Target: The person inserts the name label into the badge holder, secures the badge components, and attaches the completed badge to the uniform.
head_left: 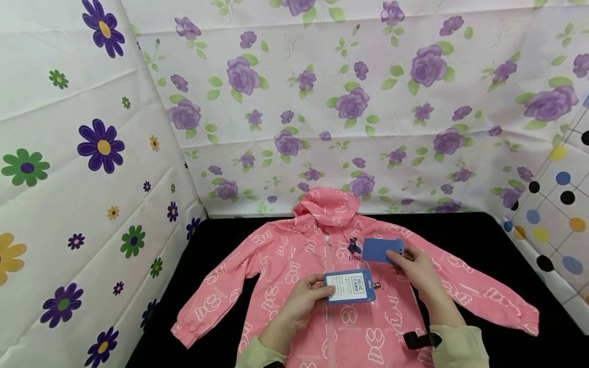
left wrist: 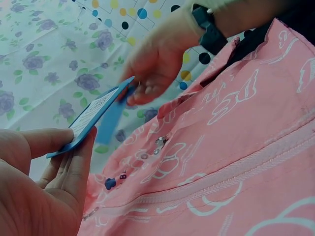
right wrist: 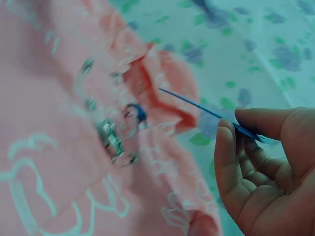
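My left hand (head_left: 301,299) pinches a blue-framed ID card holder (head_left: 349,294) between thumb and fingers; a white card printed "ID/IC CARD" shows in it. My right hand (head_left: 417,268) pinches a flat blue plate (head_left: 379,250) by its right end, above and to the right of the holder and apart from it. In the right wrist view the plate (right wrist: 197,105) appears nearly edge-on between thumb and fingers. Below both hands lies a pink hooded jacket (head_left: 313,322) with white outline prints. A metal clip (right wrist: 112,140) is on the jacket's chest.
The jacket is spread face up on a black tabletop (head_left: 221,245), sleeves out to both sides and hood (head_left: 326,204) toward the back. White flowered cloth (head_left: 276,128) hangs behind, with a second flowered sheet at left and a dotted one (head_left: 552,225) at right.
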`<state>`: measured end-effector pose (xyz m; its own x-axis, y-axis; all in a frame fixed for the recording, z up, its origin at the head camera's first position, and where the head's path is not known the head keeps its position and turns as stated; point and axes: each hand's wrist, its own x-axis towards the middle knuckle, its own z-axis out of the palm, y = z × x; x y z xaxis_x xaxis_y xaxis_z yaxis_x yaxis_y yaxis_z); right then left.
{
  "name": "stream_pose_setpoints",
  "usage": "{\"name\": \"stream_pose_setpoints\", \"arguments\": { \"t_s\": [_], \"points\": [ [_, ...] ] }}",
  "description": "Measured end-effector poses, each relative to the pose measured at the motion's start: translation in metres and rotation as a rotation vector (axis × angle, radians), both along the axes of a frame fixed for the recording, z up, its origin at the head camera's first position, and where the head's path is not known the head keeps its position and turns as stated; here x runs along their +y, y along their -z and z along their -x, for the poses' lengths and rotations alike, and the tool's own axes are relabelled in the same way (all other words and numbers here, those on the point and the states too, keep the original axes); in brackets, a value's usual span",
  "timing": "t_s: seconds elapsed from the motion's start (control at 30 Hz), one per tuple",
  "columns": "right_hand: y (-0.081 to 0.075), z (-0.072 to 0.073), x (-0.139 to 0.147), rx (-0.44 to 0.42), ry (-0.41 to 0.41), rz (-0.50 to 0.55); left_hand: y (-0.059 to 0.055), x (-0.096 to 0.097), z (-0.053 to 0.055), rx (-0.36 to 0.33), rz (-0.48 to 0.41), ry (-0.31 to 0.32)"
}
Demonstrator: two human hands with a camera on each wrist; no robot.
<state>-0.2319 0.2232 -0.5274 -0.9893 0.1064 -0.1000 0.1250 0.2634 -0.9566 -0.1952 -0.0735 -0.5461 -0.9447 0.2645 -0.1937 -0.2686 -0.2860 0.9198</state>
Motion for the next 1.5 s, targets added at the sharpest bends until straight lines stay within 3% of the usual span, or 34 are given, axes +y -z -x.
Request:
{"name": "stream_pose_setpoints", "arguments": {
  "t_s": [0.13,0.27,0.57,0.9,1.5],
  "points": [
    [-0.008,-0.012,0.006,0.052,-0.025,0.084,-0.001,-0.001,-0.001,0.003,0.005,-0.003],
    [-0.016,-0.019,0.013,0.075,-0.102,0.115,-0.001,-0.002,0.000,0.009,0.005,0.002],
    [-0.023,-0.033,0.025,0.064,-0.224,0.038,0.004,-0.003,0.000,-0.006,-0.003,-0.003],
    [-0.023,-0.034,0.030,-0.026,-0.306,0.017,0.001,-0.002,0.000,0.003,0.001,-0.010],
    [-0.023,-0.031,0.027,-0.024,-0.357,0.039,0.000,-0.003,0.003,-0.013,-0.020,-0.016]
  ]
}}
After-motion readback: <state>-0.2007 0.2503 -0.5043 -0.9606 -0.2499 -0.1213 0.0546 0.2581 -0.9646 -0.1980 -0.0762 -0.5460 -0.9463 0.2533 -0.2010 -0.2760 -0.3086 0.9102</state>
